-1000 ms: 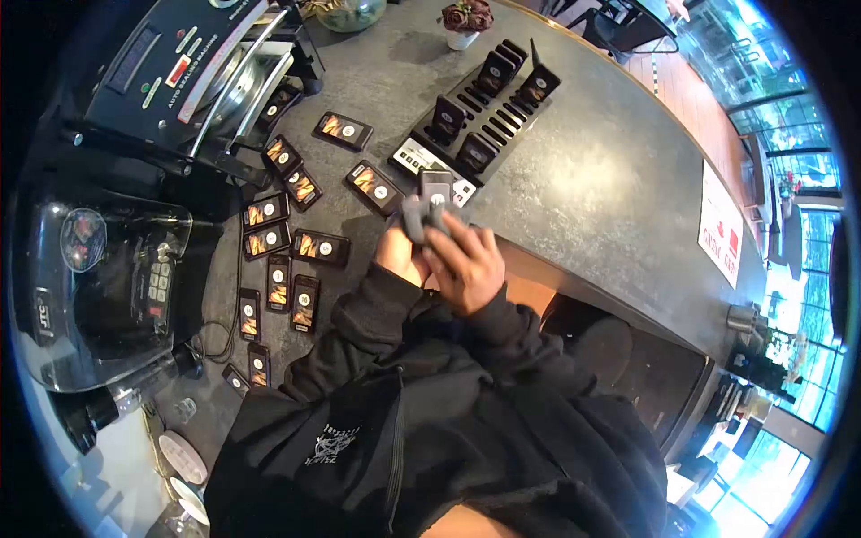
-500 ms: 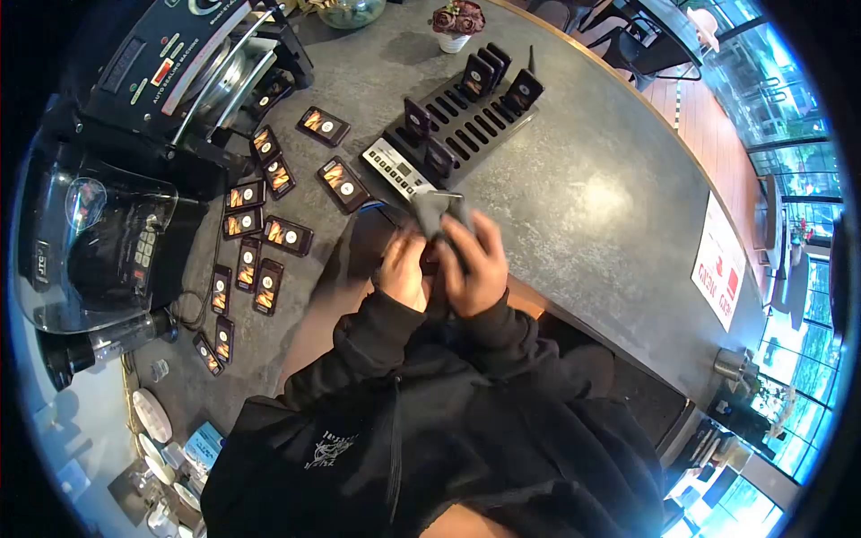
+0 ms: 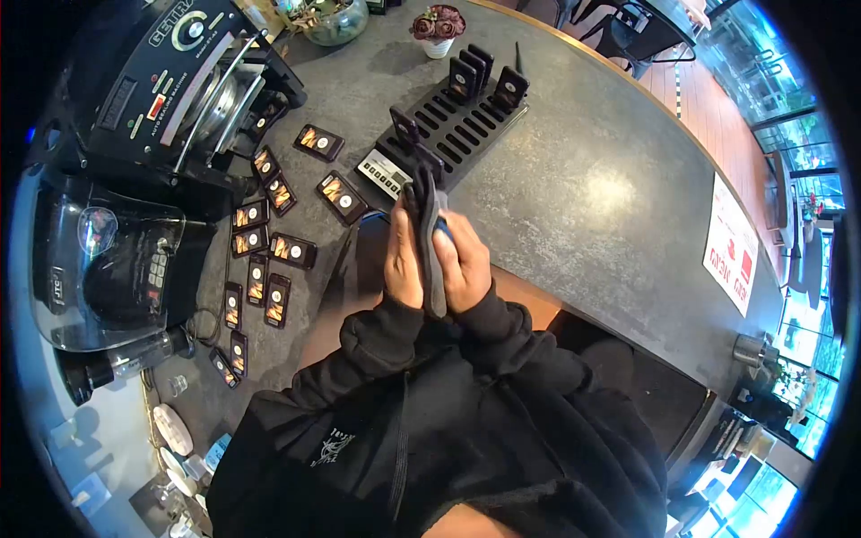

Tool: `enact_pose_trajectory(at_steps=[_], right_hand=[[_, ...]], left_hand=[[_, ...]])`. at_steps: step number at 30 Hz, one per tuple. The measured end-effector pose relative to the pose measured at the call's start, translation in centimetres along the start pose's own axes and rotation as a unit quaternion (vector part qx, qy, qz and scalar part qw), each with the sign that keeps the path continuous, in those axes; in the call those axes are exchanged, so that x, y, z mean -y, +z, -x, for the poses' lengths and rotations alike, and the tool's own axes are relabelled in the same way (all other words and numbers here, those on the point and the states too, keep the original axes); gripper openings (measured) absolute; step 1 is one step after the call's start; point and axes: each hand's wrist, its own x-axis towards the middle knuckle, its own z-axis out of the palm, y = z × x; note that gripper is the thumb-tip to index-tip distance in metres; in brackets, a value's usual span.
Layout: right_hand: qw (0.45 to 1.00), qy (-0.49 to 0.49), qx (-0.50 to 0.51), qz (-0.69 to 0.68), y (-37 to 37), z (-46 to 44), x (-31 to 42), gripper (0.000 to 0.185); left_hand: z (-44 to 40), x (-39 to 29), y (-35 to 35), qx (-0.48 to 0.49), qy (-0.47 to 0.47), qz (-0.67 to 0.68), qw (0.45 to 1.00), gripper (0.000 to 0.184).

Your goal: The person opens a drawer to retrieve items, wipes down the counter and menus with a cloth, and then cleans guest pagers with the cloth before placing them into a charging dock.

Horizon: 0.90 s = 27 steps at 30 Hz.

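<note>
Between my two hands is a dark grey cloth (image 3: 432,260), folded and standing on edge. My left hand (image 3: 404,262) presses on its left side, and my right hand (image 3: 464,264) grips it from the right, with a bit of blue near the fingers. Whether a pager is inside the cloth cannot be made out. Just beyond my fingertips stands the black slotted charging dock (image 3: 462,130), with several black pagers upright in its slots and a keypad panel (image 3: 384,172) on its near left end.
Several numbered pagers (image 3: 293,250) lie on the counter at the left. Beyond them are a sealing machine (image 3: 134,99) and a covered blender (image 3: 117,269). A flower pot (image 3: 438,45) stands behind the dock, and a menu sheet (image 3: 731,247) lies at the right.
A pager seen in my hands one second ago no longer shows. The cloth is now upright between my palms, and my hands have drawn slightly toward me. The view has shifted.
</note>
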Motion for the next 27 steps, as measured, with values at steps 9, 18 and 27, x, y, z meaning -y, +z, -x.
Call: enact_pose_trajectory(at_steps=[9,18,27], right_hand=[[0.981,-0.03,0.099,0.162,-3.8,1.9,-0.4,0.033],[0.825,0.047,0.023,0.563,-9.2,0.2,-8.1,0.04],[0.998,0.064,-0.008,0.027,-3.8,-4.1,1.5,0.033]], left_hand=[[-3.3,0.9,-2.8,-0.044,-0.085,0.309,0.946,0.027],[-4.2,1.7,-3.8,0.011,-0.083,0.351,0.932,0.021],[-7.5,-0.9,-3.5,0.104,0.035,0.233,0.966,0.026]])
